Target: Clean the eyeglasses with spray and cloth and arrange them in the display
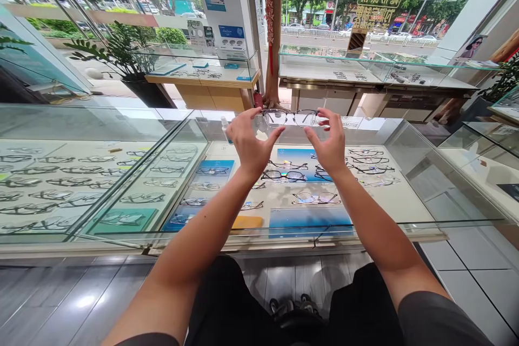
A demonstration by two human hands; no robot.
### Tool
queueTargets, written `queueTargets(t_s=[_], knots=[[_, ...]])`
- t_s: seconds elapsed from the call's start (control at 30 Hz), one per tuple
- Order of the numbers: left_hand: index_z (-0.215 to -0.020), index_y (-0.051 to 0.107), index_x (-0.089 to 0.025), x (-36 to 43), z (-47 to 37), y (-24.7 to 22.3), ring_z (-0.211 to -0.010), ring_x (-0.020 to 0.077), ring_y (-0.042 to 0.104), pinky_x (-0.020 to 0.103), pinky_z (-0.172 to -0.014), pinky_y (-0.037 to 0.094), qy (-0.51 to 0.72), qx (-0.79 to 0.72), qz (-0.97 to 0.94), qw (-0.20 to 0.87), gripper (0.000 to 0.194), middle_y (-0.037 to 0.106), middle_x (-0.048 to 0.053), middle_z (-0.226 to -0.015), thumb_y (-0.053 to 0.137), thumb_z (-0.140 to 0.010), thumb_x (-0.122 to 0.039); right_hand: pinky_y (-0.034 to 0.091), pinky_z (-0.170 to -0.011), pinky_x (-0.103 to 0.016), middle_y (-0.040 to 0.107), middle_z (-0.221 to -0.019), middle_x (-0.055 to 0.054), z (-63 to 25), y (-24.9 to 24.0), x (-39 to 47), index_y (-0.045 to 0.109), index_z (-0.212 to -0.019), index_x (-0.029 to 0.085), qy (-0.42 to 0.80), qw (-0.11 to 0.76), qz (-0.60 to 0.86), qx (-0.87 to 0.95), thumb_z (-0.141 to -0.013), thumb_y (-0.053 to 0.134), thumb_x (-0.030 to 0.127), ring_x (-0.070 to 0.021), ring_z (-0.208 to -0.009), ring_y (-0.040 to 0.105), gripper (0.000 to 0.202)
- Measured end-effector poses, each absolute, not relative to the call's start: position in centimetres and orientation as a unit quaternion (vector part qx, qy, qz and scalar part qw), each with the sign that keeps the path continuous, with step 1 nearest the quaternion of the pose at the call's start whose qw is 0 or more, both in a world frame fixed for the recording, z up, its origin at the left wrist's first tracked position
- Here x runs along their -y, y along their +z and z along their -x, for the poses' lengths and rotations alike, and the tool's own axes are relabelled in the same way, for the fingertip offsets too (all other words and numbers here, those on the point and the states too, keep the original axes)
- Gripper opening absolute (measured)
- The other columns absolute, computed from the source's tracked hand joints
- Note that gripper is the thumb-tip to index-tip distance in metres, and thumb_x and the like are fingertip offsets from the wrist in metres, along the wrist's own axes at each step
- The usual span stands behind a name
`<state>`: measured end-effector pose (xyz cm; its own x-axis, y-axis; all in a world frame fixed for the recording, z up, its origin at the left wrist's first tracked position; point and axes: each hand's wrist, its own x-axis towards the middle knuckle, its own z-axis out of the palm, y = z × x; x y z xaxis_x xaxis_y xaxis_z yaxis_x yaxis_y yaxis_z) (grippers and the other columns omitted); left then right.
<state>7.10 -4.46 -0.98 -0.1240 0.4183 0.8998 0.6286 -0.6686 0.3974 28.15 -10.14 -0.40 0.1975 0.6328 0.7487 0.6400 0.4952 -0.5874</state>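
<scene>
A pair of dark-rimmed eyeglasses (290,117) is held up between my two hands, above the far part of the glass display case (259,231). My left hand (251,140) grips the glasses at their left end, thumb below and apart from the index finger. My right hand (329,140) has its fingertips at the right end of the glasses, its thumb lower down. Below the hands, inside the case, lie a black-framed pair (284,175) and a clear pair (315,198).
More rows of glasses lie in the case on the left (60,181). A small white bottle (226,128) stands left of my left hand. Beyond are a potted plant (141,86), a wooden post (273,32) and further glass showcases (336,67) by the window.
</scene>
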Motion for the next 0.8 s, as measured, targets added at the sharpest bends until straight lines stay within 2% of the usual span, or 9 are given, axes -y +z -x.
queueTargets(t_s=[0.27,0.5,0.8], knots=[[-0.131,0.068,-0.026,4.1,-7.1,-1.2,-0.126,0.036,0.07,0.052,-0.114,0.041,-0.617,0.411,0.669,0.043,0.068,0.079,0.011,-0.132,0.082,-0.086,-0.076,0.061,-0.1,-0.056,0.067,-0.137,-0.008,-28.1,-0.8,9.8,0.055,-0.146,0.039,-0.1,0.598,0.47,0.641,-0.103,0.071,0.042,-0.0305,-0.111,0.069,0.046],[-0.133,0.066,-0.026,4.2,-7.0,-1.1,-0.122,0.0361,0.069,0.053,-0.112,0.042,-0.637,0.393,0.66,0.06,0.068,0.076,0.013,-0.129,0.087,-0.085,-0.069,0.061,-0.102,-0.056,0.071,-0.14,-0.009,-28.4,-1.1,9.4,0.058,-0.145,0.036,-0.042,0.595,0.485,0.64,-0.101,0.073,0.044,-0.0302,-0.113,0.072,0.047],[-0.134,0.063,-0.025,4.1,-6.9,-1.2,-0.128,0.0387,0.065,0.056,-0.116,0.039,-0.643,0.375,0.664,0.074,0.073,0.073,0.014,-0.131,0.09,-0.081,-0.068,0.061,-0.1,-0.055,0.075,-0.141,-0.01,-28.5,-1.6,8.9,0.06,-0.148,0.035,0.001,0.586,0.497,0.64,-0.102,0.072,0.045,-0.0308,-0.114,0.073,0.048]])
